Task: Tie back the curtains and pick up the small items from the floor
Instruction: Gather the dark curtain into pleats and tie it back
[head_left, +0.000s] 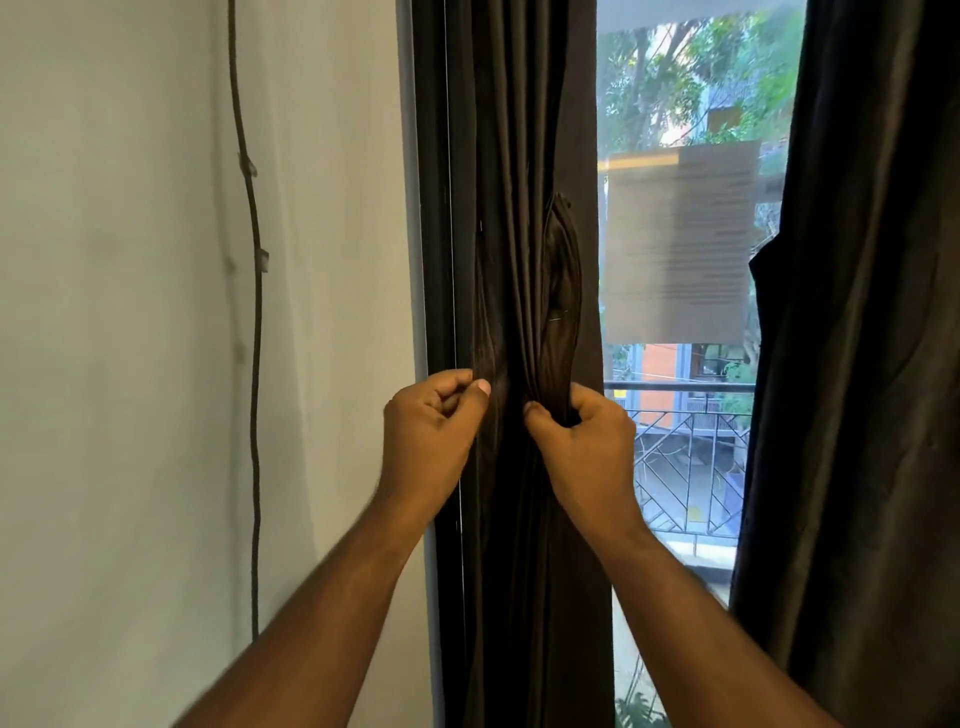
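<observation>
Up close, the left hand (431, 426) and right hand (582, 441) each pinch folds of the gathered dark left curtain (519, 208) beside the window frame (415, 260), apparently bunching it for tying; no floor items visible.

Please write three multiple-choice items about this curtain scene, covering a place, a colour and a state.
1. Where is the cord?
A. On the wall left of the window
B. Across the glass
C. On the railing

2. What colour is the gathered curtain?
A. White
B. Dark brown
C. Red

3. What are the hands doing?
A. Hanging idle
B. Pressing the glass
C. Gripping the curtain

Answers: 1 A, it hangs down the pale wall; 2 B, its folds are dark brown; 3 C, the left hand and the right hand curl round its bunched folds.
</observation>
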